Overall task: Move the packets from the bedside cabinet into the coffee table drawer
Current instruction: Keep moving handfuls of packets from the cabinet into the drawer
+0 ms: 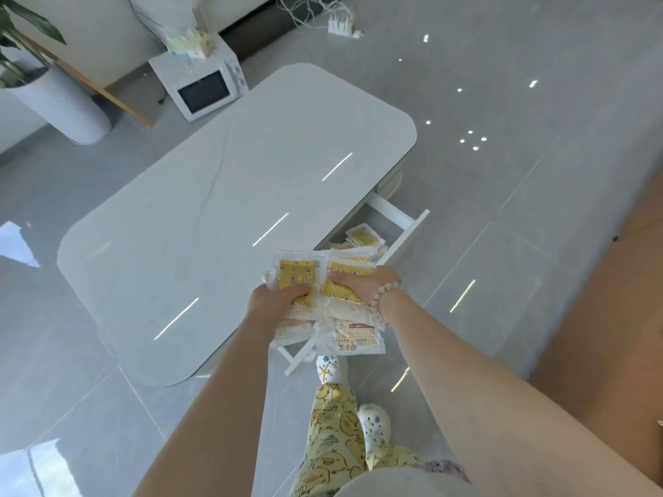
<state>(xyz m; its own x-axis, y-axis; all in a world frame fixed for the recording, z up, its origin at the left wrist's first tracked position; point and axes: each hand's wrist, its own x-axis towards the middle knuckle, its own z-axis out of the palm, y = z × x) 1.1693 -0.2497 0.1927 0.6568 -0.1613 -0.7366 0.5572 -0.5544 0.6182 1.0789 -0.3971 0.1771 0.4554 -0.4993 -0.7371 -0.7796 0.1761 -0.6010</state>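
Near frame centre, held packets: a thick sheaf of clear-wrapped packets with yellow duck print, held over the open drawer at the table's near edge; too overlapped to count.
Left hand: grips the sheaf's left side, thumb on top, other fingers hidden beneath.
Right hand: grips the right side, thumb across the top packet, fingers out of sight under the sheaf.
Bracelet: pale beads round the right wrist.
Drawer: pulled out from the table's side; hands and sheaf cover its middle, so only the far end and a near corner show.
Packets in drawer: a few lie loose at the far end, partly hidden by the sheaf.
Coffee table: glossy white top streaked with light reflections.
Microwave: upper left, on the floor, with blurred boxes on top.
Plant pot: far left, its plant cut off by the frame edge.
Power strip: top edge, small, with white cables.
Clogs: bottom centre, white, below duck-print trousers.
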